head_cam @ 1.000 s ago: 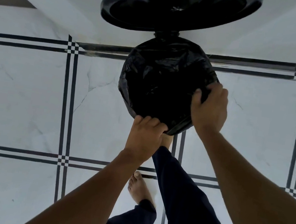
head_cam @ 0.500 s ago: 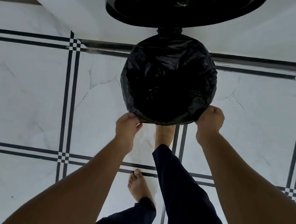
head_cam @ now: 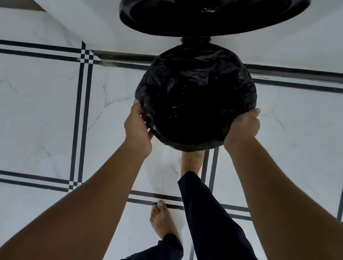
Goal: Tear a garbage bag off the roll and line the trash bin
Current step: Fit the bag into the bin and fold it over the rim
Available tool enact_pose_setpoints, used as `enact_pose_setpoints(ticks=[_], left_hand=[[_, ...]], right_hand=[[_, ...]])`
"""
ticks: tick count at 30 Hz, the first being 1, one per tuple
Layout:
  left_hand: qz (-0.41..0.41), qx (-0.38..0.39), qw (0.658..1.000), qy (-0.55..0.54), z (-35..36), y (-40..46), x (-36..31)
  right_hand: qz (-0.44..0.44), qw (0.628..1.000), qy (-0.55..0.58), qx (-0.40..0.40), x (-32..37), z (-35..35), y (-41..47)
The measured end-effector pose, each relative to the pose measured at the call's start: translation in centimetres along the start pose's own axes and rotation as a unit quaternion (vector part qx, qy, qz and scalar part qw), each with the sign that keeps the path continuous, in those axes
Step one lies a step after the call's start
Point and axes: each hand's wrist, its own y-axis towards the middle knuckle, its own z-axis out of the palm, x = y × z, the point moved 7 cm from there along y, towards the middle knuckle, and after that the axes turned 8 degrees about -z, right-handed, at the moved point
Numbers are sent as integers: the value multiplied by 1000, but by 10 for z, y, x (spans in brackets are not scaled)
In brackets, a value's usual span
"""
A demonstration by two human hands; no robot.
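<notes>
A round trash bin stands on the floor against the wall, its mouth and rim fully covered by a crinkled black garbage bag (head_cam: 196, 97). The bin's black lid (head_cam: 212, 8) is tipped up behind it on its hinge. My left hand (head_cam: 138, 124) grips the bag's folded edge at the rim's near left side. My right hand (head_cam: 244, 128) holds the bag's edge at the near right side. The bin's body is hidden beneath the bag. No roll of bags is in view.
White marble-look floor tiles (head_cam: 23, 106) with black double lines surround the bin. A white wall (head_cam: 74, 2) rises just behind it. My bare feet and dark trouser legs (head_cam: 218, 227) are right in front of the bin; one foot (head_cam: 191, 160) is at its base.
Both hands have slid apart along the rim, the left from the front to the left side, the right down and then back up the right side. The bag now lies spread over the rim.
</notes>
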Motion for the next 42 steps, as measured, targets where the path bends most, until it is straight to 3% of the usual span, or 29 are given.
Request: enact_pose_setpoints(ticks=[1,2,3,4,5,6,7,8,10,12,14,18,22,23,25,26,28,31,35,40,42], left_hand=[[-6,10,1000,8,2,6,-3],[-10,14,1000,17,1,11,-7],[-14,10,999,36,-2,18,-11],[-14,-5,998,54,-5,21,-15],[8,-44,997,69,-12,24,-21],[47,-94,991,81,-19,26,-30],[105,-150,979,93,-26,23,-42],[172,-183,962,106,-26,20,-55],[251,-166,943,139,-11,11,-69],[256,-86,944,187,23,7,-71],[228,-60,938,253,46,10,-67],[209,-103,900,370,59,24,-83],[162,-73,935,308,50,53,-101],[184,-96,925,320,48,53,-106],[313,-125,878,340,55,39,-119],[366,-115,859,339,64,28,-120],[410,-80,831,367,86,18,-117],[363,-87,841,392,100,34,-117],[248,-98,893,362,96,62,-121],[170,-89,924,330,91,76,-127],[225,-121,896,364,80,69,-133]], right_hand=[[-3,999,-52,-3,7,-3,3],[-52,973,-223,-15,20,-7,-1],[-98,912,-399,7,33,-8,-2],[-130,875,-466,-5,45,-10,3],[-124,898,-422,-12,45,-16,10],[-104,956,-271,-32,46,-20,17],[-108,981,-148,-61,50,-22,21],[-117,979,-131,-106,55,-23,20],[-196,957,-159,-142,72,-10,9],[-267,934,-232,-50,80,22,-1],[-275,910,-309,16,78,41,-1],[-260,878,-396,64,85,51,33],[-235,867,-438,38,105,49,53],[-264,863,-432,-3,113,48,52],[-385,840,-381,-39,129,55,38],[-445,820,-361,-6,131,67,27],[-484,783,-381,90,121,94,14],[-469,735,-479,100,115,113,18],[-440,726,-524,67,121,117,36],[-366,778,-506,71,124,113,47],[-367,792,-487,36,129,102,43]])
